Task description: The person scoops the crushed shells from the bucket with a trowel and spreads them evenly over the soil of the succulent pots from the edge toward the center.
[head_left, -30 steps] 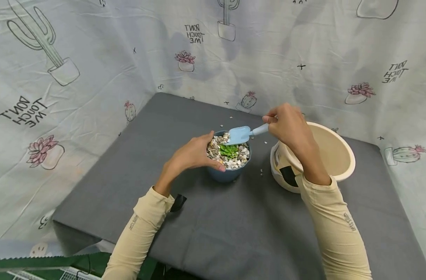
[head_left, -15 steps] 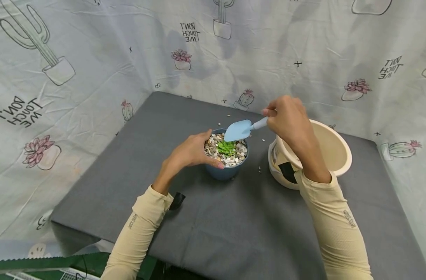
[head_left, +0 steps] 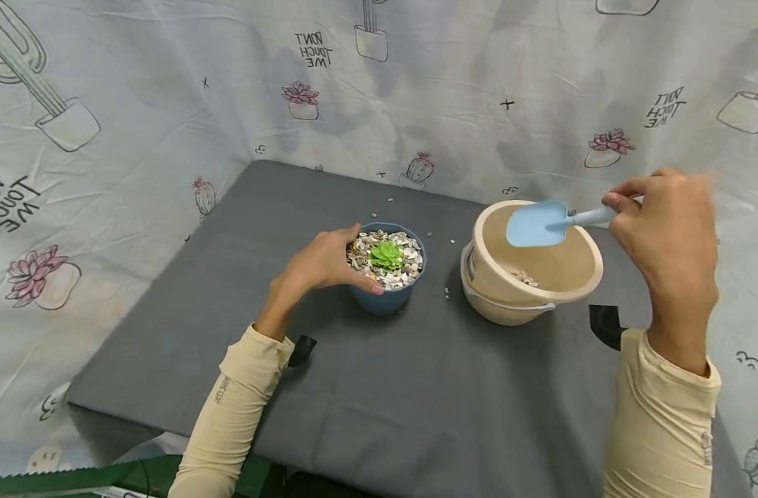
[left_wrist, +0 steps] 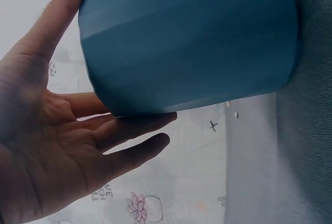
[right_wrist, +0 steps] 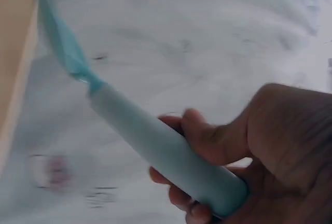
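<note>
My left hand (head_left: 317,263) steadies a blue flowerpot (head_left: 382,301), thumb on its near side and fingers toward the far rim. In the left wrist view, thumb and fingers spread around the wall of the pot (left_wrist: 187,42). A green succulent (head_left: 386,255) sits in its middle, ringed by white and tan pebbles (head_left: 410,252). My right hand (head_left: 671,235) grips the handle of a light blue trowel (head_left: 539,225), whose blade looks bare and overlaps the mouth of a cream bucket (head_left: 593,270). Fingers wrap the handle (right_wrist: 155,136) in the right wrist view.
A small heap of pebbles (head_left: 525,278) lies inside the bucket, right of the pot. Loose pebbles (head_left: 447,292) dot the grey tablecloth (head_left: 379,387) between pot and bucket. A cactus-print curtain (head_left: 447,83) closes off the back and sides.
My right hand has carried the trowel rightward from above the pot to over the bucket. The left hand has stayed on the pot, and the head view has shifted slightly.
</note>
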`<state>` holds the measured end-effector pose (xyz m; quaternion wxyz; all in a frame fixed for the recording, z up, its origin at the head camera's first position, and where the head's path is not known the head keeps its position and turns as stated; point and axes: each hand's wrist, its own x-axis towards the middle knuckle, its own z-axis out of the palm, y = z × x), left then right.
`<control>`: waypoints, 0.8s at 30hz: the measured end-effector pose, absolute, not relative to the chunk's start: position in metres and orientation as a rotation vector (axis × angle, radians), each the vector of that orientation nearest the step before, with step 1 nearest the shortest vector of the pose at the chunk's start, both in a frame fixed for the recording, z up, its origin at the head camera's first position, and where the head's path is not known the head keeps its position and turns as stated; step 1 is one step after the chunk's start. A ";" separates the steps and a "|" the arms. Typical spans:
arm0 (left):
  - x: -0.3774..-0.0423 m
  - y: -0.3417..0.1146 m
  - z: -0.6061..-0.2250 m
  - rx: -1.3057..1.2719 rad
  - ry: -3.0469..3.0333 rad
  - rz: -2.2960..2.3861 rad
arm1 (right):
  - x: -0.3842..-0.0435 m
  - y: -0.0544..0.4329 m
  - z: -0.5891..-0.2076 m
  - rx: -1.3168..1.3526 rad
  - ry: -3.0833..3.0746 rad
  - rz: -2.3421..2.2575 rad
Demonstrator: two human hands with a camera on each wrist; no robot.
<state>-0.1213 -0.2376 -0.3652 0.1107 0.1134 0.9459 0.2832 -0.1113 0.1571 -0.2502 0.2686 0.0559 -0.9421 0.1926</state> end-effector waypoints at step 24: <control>-0.132 -0.255 -0.370 0.454 2.817 0.747 | -0.139 0.155 -0.342 0.390 -2.884 0.329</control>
